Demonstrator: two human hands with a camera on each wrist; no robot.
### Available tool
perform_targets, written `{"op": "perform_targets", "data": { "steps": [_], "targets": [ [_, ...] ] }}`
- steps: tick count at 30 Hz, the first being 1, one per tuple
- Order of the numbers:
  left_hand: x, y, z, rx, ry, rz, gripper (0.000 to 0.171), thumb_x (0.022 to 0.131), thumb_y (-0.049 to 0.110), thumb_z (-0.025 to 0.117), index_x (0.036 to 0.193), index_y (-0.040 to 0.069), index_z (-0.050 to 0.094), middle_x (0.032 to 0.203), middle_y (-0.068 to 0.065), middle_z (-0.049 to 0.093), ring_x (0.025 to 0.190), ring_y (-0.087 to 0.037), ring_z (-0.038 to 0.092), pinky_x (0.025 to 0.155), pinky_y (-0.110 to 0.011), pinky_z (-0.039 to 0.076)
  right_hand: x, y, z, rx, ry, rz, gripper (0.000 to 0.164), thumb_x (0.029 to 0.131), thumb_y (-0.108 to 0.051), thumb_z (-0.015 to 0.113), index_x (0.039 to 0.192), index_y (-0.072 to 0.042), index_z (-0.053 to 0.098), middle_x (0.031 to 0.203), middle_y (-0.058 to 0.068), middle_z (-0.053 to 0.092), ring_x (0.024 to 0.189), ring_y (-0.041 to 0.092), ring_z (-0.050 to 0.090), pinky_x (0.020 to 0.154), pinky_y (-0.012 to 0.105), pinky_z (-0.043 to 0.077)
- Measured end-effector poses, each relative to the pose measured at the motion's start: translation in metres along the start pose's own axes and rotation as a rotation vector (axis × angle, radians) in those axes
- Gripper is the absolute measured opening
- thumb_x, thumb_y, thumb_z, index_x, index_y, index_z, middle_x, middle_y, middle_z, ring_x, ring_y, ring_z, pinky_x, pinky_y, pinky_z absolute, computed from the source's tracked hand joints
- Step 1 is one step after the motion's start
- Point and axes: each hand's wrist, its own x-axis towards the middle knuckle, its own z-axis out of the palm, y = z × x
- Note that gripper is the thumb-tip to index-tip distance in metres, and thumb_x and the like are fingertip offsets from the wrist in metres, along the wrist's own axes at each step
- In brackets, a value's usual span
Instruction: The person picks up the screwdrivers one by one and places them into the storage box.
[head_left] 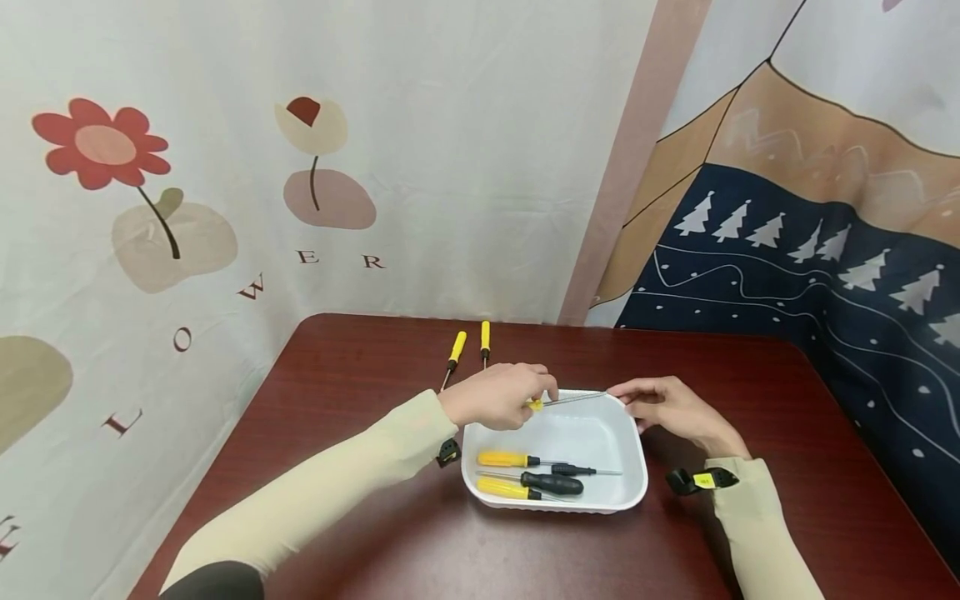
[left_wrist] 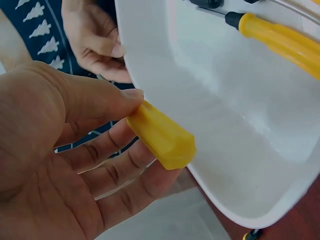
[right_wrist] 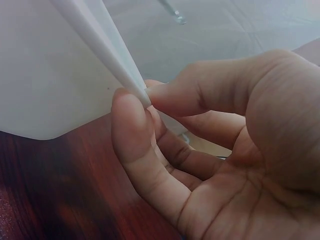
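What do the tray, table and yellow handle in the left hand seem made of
White tray: probably plastic, smooth and shiny with soft highlights. Table: wood or wood-look laminate, glossy, with dark reddish grain. Yellow handle: likely hard plastic, satin, with angular facets.

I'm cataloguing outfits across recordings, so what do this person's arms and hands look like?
The left sleeve and right sleeve are long and cream; dark cloth meets the left one near the picture's bottom edge. A small black device sits at each wrist, left and right, the right one with a yellow label. Left hand and right hand are ungloved.
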Motion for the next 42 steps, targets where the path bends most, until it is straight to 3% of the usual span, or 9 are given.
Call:
{"op": "perform_targets", "data": {
  "steps": [22,33,37,42],
  "targets": [
    [0.027,0.014,0.024,0.027,-0.181,0.032,0.039,0.089,-0.002,0.066,0.123,0.017,0.069,0.106,0.005,0.065,0.085,-0.01,0.057,0.067,-0.022,0.047,0.0,-0.001,0.0,-0.023,0.006,0.001,0.032,0.095,-0.01,0.067,0.127,-0.007,0.071,0.112,0.016,0.072,0.088,0.026,0.068,0.075,0.039,0.063],
    [0.039,0.021,0.036,0.115,-0.28,0.066,0.031,0.091,0.007,0.072,0.12,0.02,0.069,0.11,0.006,0.068,0.092,-0.009,0.055,0.081,-0.021,0.049,0.0,0.001,-0.001,-0.016,0.001,-0.006,0.032,0.096,-0.01,0.067,0.128,-0.006,0.07,0.112,0.017,0.072,0.086,0.026,0.068,0.075,0.04,0.063],
    [0.044,0.021,0.042,0.17,-0.284,0.103,0.028,0.092,0.011,0.072,0.118,0.02,0.07,0.103,0.007,0.068,0.089,-0.009,0.056,0.079,-0.019,0.047,0.0,0.002,-0.001,-0.016,-0.001,-0.01,0.032,0.096,-0.009,0.066,0.127,-0.006,0.07,0.112,0.017,0.072,0.086,0.025,0.068,0.075,0.04,0.063],
    [0.045,0.022,0.046,0.162,-0.279,0.108,0.027,0.091,0.011,0.074,0.116,0.02,0.069,0.099,0.007,0.066,0.086,-0.009,0.056,0.074,-0.019,0.046,0.0,0.001,-0.001,-0.022,-0.002,-0.01,0.032,0.096,-0.009,0.066,0.127,-0.007,0.071,0.112,0.016,0.072,0.086,0.026,0.068,0.075,0.039,0.063]
  ]
}}
